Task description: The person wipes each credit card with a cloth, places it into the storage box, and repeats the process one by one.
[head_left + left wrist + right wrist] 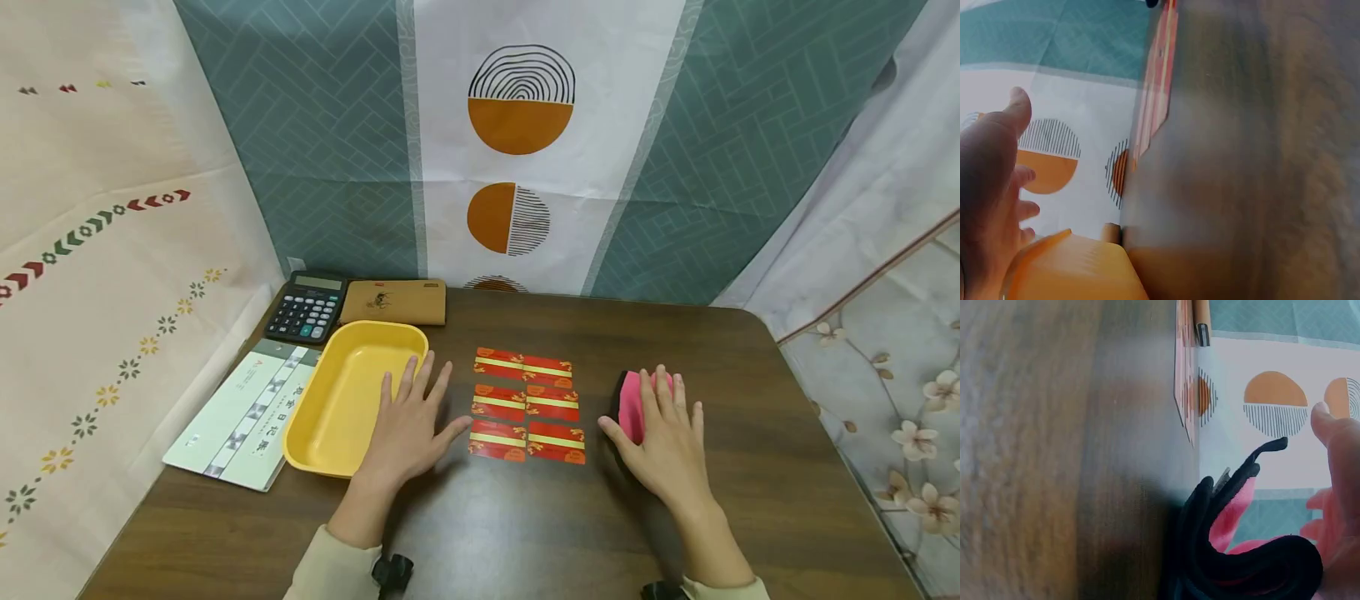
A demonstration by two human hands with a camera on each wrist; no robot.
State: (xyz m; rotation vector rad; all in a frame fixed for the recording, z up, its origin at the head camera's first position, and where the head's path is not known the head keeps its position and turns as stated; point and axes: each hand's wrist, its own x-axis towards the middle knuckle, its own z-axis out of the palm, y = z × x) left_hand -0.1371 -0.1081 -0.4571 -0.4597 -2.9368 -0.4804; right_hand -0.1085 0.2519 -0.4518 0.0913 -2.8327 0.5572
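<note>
My left hand (405, 425) is spread, palm down, above the right side of a yellow plastic tray (352, 392), with nothing in its fingers. Its thumb points toward several red cards (553, 404) with gold bands, lying in two columns on the table. To the right of the cards, my right hand (663, 446) is spread over a pink and black fabric pouch (632, 408), partly hiding it. From the right wrist view, the pouch (1254, 569) shows folded black edges and a pink lining, with the thumb raised away from it.
A black calculator (306, 307) and a brown notebook (396, 302) lie behind the tray. Pale green account books (240, 417) sit left of it, near the table's left edge. A patterned cloth (517, 167) hangs along the back of the wooden table (525, 533).
</note>
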